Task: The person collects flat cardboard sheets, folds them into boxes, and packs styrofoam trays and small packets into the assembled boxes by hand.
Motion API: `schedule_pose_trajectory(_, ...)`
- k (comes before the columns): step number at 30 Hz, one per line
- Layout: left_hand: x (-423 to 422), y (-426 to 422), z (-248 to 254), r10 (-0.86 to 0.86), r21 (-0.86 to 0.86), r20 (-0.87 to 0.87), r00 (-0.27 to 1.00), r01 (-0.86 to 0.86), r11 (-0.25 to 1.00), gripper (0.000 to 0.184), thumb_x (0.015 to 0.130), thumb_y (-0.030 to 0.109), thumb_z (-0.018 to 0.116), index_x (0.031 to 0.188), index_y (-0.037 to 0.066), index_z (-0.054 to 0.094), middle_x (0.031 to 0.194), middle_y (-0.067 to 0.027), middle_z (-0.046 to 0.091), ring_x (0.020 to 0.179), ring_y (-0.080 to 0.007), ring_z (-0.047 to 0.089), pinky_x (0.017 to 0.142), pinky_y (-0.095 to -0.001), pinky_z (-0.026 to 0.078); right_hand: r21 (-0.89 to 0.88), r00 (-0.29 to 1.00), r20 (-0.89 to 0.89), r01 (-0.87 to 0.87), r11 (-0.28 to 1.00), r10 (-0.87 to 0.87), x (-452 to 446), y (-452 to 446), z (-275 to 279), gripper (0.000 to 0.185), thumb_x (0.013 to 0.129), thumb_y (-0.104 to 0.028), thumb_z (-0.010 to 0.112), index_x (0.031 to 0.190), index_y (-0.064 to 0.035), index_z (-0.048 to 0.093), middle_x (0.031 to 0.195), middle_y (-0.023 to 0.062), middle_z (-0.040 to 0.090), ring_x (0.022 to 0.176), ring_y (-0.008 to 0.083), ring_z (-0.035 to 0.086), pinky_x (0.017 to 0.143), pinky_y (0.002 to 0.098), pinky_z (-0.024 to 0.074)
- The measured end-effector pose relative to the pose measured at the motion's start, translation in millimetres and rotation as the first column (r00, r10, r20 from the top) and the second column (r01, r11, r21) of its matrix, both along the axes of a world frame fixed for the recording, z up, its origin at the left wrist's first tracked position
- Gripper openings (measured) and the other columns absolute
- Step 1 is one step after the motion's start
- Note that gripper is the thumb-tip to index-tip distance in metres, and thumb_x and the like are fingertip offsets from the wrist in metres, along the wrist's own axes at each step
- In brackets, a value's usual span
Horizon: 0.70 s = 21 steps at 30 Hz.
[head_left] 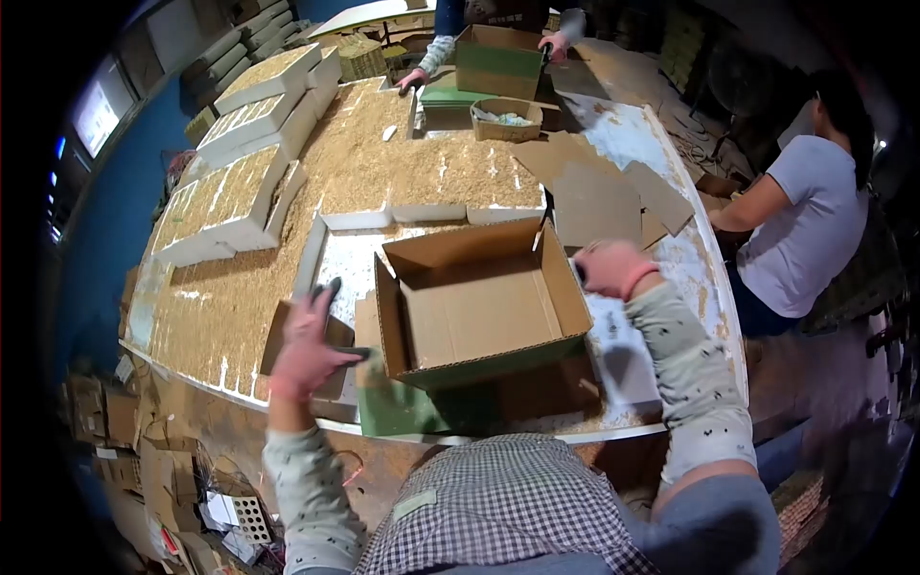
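An open, empty cardboard box [484, 307] with green outer sides rests near the front of the table, over green cardboard [393, 407]. To its left is my left hand [311, 345], in a pink glove with dark fingertips; the fingers are spread and hold nothing. My right hand [613, 268], gloved in pink, is at the box's right side. Its fingers are bent and slightly blurred, and whether they grip the box edge is unclear. A small brown cardboard piece [278, 335] stands beside my left hand.
White foam trays [225, 206] filled with sawdust-like material stack at the left. Loose cardboard sheets [599, 206] lie behind my right hand. Across the table, a person's gloved hands [414, 79] flank another green box [498, 62]. A person in a white shirt [805, 220] sits at the right.
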<state>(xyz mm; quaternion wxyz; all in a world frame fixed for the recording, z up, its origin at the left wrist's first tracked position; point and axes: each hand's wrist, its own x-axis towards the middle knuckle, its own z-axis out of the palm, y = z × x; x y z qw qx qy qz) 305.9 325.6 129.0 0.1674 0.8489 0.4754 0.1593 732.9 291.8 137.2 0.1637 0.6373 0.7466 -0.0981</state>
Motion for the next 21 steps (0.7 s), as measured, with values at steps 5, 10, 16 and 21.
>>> schedule_pose_trajectory(5, 79.8, -9.2, -179.9, 0.178, -0.131, 0.386, 0.905, -0.138, 0.982, 0.127, 0.051, 0.031, 0.086, 0.144, 0.005, 0.004, 0.131, -0.0324, 0.035, 0.118, -0.0391, 0.044, 0.094, -0.0388, 0.043, -0.148, 0.663, -0.725, 0.113, 0.983, -0.185, -36.9, 13.9, -83.2, 0.037, 0.074, -0.025, 0.063, 0.102, -0.0009, 0.06, 0.087, 0.0123, 0.065, 0.082, 0.0233, 0.063, 0.071, 0.0338, 0.0504)
schedule_pose_trajectory(10, 70.8, -23.7, -137.4, 0.441, -0.649, 0.624, 0.645, 0.112, 0.753, 0.106, 0.065, 0.004, 0.076, 0.145, 0.015, 0.007, 0.091, -0.0148, 0.06, 0.058, -0.0183, 0.059, 0.043, -0.0273, 0.046, -0.117, 0.065, -0.98, 0.58, 0.806, -0.189, -32.0, -50.8, -176.4, 0.075, 0.072, -0.032, 0.075, 0.128, 0.0028, 0.04, 0.114, 0.0152, 0.054, 0.101, 0.0176, 0.053, 0.087, 0.0302, 0.0454)
schedule_pose_trajectory(16, 136.8, -22.0, -106.3, 0.273, -0.704, 0.665, 0.696, 0.461, 0.54, 0.071, 0.075, 0.009, 0.066, 0.138, 0.01, 0.033, 0.099, -0.011, 0.06, 0.072, -0.0149, 0.058, 0.061, -0.0261, 0.049, -0.65, -0.71, -0.694, 0.545, 0.53, -0.119, -16.3, -188.3, -96.7, 0.064, 0.078, -0.017, 0.069, 0.132, -0.0024, 0.038, 0.12, 0.011, 0.053, 0.108, 0.0203, 0.053, 0.088, 0.0346, 0.0461)
schedule_pose_trajectory(21, 178.3, 57.8, -135.9, -0.031, -0.059, -0.323, 0.946, 0.012, 0.998, 0.071, 0.061, 0.031, 0.079, 0.122, 0.009, 0.05, 0.124, -0.0146, 0.05, 0.117, -0.0321, 0.044, 0.098, -0.0413, 0.036, -0.831, -0.92, -0.372, 0.39, 0.396, 0.126, 78.2, -251.7, -186.3, 0.04, 0.086, -0.02, 0.061, 0.121, -0.0039, 0.051, 0.109, 0.0081, 0.059, 0.093, 0.0191, 0.059, 0.08, 0.0323, 0.0496)
